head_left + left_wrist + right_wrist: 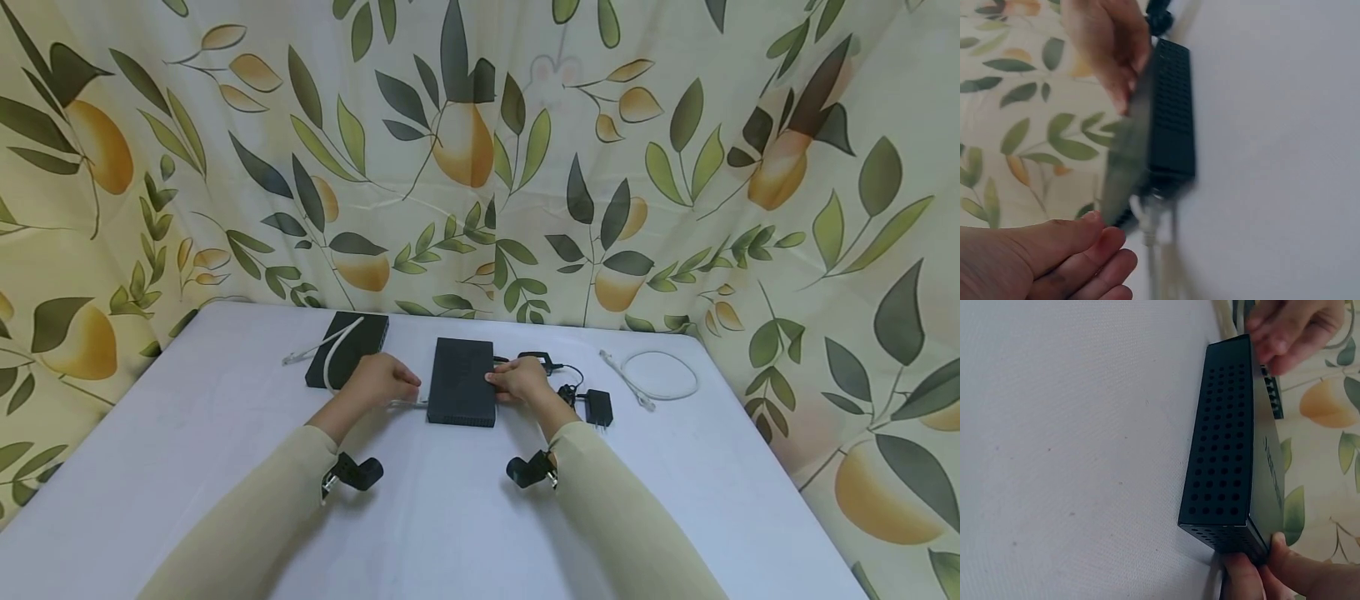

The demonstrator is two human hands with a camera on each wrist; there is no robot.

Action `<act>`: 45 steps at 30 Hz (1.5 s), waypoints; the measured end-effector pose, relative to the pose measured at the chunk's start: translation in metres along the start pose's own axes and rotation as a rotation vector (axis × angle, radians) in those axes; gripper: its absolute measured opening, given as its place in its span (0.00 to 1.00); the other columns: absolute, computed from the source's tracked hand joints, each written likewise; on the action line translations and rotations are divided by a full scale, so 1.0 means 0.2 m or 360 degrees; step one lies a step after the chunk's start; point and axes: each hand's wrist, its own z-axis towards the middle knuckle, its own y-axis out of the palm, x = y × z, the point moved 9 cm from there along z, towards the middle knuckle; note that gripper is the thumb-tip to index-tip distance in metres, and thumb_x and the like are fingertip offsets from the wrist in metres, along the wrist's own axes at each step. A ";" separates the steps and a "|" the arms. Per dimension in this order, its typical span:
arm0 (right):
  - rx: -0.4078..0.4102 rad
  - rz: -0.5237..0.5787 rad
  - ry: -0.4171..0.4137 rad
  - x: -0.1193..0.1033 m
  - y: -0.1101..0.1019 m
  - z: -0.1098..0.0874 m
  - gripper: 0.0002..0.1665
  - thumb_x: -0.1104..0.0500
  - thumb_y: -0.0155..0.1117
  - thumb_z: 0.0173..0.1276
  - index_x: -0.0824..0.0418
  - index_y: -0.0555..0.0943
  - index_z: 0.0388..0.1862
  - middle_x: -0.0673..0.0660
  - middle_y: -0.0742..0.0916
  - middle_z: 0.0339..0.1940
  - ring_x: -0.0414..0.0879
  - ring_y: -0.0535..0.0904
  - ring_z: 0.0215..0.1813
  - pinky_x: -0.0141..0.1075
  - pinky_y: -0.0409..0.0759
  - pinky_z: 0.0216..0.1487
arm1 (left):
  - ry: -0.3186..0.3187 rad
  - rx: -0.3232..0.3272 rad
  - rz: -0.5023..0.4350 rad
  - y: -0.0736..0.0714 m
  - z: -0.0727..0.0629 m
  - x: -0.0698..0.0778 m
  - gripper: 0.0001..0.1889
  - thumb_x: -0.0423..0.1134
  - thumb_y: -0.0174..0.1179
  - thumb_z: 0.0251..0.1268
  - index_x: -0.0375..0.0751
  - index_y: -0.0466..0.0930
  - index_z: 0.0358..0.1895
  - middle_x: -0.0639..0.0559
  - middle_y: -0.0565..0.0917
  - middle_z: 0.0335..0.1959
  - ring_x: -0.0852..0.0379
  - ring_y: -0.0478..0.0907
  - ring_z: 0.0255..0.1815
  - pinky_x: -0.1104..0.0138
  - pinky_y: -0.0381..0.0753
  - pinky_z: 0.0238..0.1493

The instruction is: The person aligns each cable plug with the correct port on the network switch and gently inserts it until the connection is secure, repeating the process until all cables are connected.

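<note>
A flat black network switch [461,382] lies on the white table, its side perforated with round holes in the right wrist view. My right hand [522,380] pinches its right edge, with the thumb on top and fingers low against the side. A white network cable [1149,237] is plugged into the switch's left side. Close by that plug is my left hand [375,381], fingers loosely bent and thumb near the fingertips. A small gap separates them from the switch, and no held thing shows between them.
Behind my left hand lies a second black box [365,337] with a white cable [330,354] across it. To the right are a black power adapter [598,408] with its cord and a looped white cable [678,395]. A leaf-patterned curtain [480,208] hangs behind the table [450,517].
</note>
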 end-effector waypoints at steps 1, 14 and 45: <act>0.0001 -0.0004 -0.0001 0.00 0.00 0.00 0.18 0.63 0.70 0.64 0.67 0.83 0.53 0.66 0.83 0.54 0.43 0.81 0.35 0.27 0.83 0.29 | 0.0003 0.0016 -0.0027 -0.02 -0.01 0.02 0.06 0.38 0.70 0.59 0.43 0.91 0.38 0.52 0.90 0.37 0.53 0.81 0.47 0.59 0.77 0.49; -0.0030 0.0028 -0.0010 0.00 0.00 -0.02 0.19 0.62 0.69 0.65 0.66 0.83 0.54 0.67 0.82 0.56 0.43 0.81 0.34 0.26 0.82 0.29 | -0.0001 0.0434 -0.0553 -0.72 -0.19 -0.02 0.23 0.51 0.60 0.69 0.39 0.81 0.59 0.40 0.85 0.53 0.52 0.85 0.50 0.63 0.82 0.56; -0.0030 0.0047 -0.0014 0.00 -0.01 -0.04 0.20 0.62 0.69 0.65 0.66 0.82 0.56 0.66 0.83 0.54 0.43 0.81 0.33 0.26 0.81 0.28 | -0.0074 -0.0357 -0.1272 -0.24 -0.05 -0.16 0.23 0.35 0.56 0.74 0.23 0.69 0.65 0.55 0.86 0.41 0.64 0.83 0.40 0.73 0.84 0.45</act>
